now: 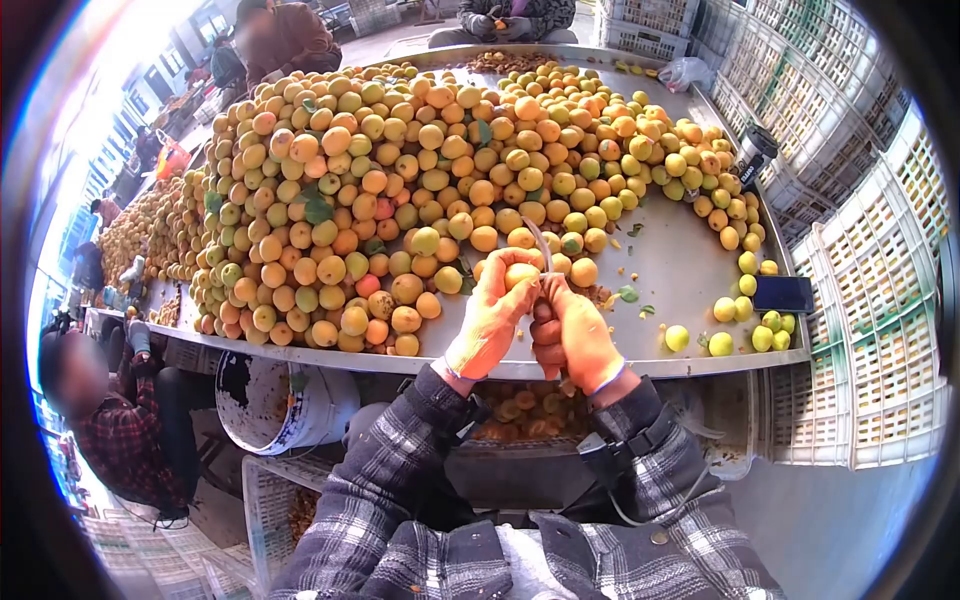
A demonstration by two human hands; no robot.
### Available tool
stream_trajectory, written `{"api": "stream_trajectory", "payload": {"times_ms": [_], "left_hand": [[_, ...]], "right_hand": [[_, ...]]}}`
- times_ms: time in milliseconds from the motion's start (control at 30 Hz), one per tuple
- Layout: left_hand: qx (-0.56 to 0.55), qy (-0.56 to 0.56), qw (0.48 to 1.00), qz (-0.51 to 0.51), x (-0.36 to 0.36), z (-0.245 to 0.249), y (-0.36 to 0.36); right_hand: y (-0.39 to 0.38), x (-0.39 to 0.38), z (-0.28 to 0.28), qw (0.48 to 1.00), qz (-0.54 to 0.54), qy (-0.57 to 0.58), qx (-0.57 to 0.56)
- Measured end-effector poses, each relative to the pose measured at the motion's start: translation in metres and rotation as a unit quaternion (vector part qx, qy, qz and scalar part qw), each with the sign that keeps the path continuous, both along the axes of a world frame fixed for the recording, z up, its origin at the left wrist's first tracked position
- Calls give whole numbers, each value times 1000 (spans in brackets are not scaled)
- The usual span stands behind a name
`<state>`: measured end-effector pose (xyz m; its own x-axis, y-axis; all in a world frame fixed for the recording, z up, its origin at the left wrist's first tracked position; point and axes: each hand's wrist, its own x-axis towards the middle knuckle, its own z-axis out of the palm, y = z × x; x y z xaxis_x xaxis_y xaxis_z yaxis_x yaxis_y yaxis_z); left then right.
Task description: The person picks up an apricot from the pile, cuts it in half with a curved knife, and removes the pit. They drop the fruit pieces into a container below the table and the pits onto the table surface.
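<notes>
Both my hands are raised together over the near edge of a metal table (pixel 640 362), in orange gloves with the fingertips bare. My left hand (pixel 492 318) is closed round a yellow-orange fruit (pixel 521 276). Close against it on the right, my right hand (pixel 578 330) grips a knife whose thin curved blade (pixel 540 243) points up and away beside the fruit. Its handle is hidden in my fingers. Behind my hands lies a large heap of yellow and orange fruit (pixel 400 190) with a few green leaves.
A phone (pixel 783 294) and a dark bottle (pixel 755 152) are on the table's right side. White crates (pixel 860 340) stand at the right. Below the edge are a white bucket (pixel 335 405) and a crate of cut fruit (pixel 530 412). Several people sit around, one at left (pixel 120 430).
</notes>
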<state>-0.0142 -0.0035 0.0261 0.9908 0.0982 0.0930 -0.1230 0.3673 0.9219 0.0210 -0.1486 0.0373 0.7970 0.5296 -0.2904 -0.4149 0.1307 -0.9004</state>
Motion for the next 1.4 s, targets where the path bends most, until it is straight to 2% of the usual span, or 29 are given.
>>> {"api": "stream_trajectory", "payload": {"times_ms": [33, 67, 100, 133, 200, 233, 267, 300, 333, 400, 467, 533, 600, 667, 700, 800, 933, 1000, 1033, 1167, 1233, 1267, 1333, 1400], "left_hand": [[-11, -1, 1000, 6, 0, 4, 0], [-20, -3, 1000, 11, 1, 7, 0], [-120, 10, 993, -12, 5, 4, 0], [-191, 6, 981, -30, 7, -3, 2], [-237, -24, 971, -17, 8, -7, 0], [-234, -24, 972, -17, 9, -10, 2], [-252, -28, 967, -22, 11, -15, 7], [-270, -31, 962, -26, 12, -15, 10], [-269, -31, 962, -28, 12, -15, 12], [-324, 3, 946, -34, 11, -14, 14], [-335, 8, 942, -27, 13, -22, 11], [-322, 8, 946, -35, 14, -20, 7], [-295, 8, 955, -30, 12, -16, 6], [-339, -17, 938, -74, 12, -12, 9], [-324, -14, 944, -70, 11, -10, 10], [-270, -11, 962, -51, 9, -4, 9], [-250, 10, 966, -65, 7, 4, 18], [-164, 32, 981, -94, 8, 15, 24], [-82, 57, 990, -103, 13, 12, 29], [-30, 42, 992, -114, 13, 5, 26], [-277, 46, 956, -86, 13, 8, 10], [-277, 45, 956, -87, 14, 4, 8], [-375, 93, 917, -104, 17, -10, 7], [-355, 101, 924, -96, 19, -18, 10]], "right_hand": [[-5, 5, 2, 978, 74, 147, 125], [-7, 9, 3, 915, 146, 286, 244], [-4, 11, 6, 879, 199, 301, 312], [-3, 7, 9, 896, 196, 268, 296], [-4, 3, 22, 933, 168, 192, 253], [-5, 4, 20, 933, 169, 191, 255], [-7, 5, 16, 976, 113, 98, 159], [-7, 5, 12, 997, 54, 4, 58], [-6, 3, 9, 997, 51, 4, 59], [-2, -3, 5, 988, -4, -154, -28], [-2, -6, 0, 980, 1, -184, -70], [4, -7, -9, 913, -40, -360, -188], [4, -9, -6, 900, -41, -367, -231], [4, -11, -2, 882, -42, -383, -270], [3, -12, 1, 877, -43, -387, -281], [1, -13, 0, 867, -47, -406, -286], [0, -15, 6, 861, -32, -404, -308], [-2, -14, 4, 834, -5, -420, -357], [-4, -12, 2, 834, -5, -420, -357], [-3, -11, -1, 829, -8, -424, -364], [-1, -10, 2, 833, -22, -417, -363], [1, -10, 3, 833, -40, -409, -371], [3, -10, 5, 830, -55, -404, -380], [4, -11, 6, 804, -43, -418, -420]]}}
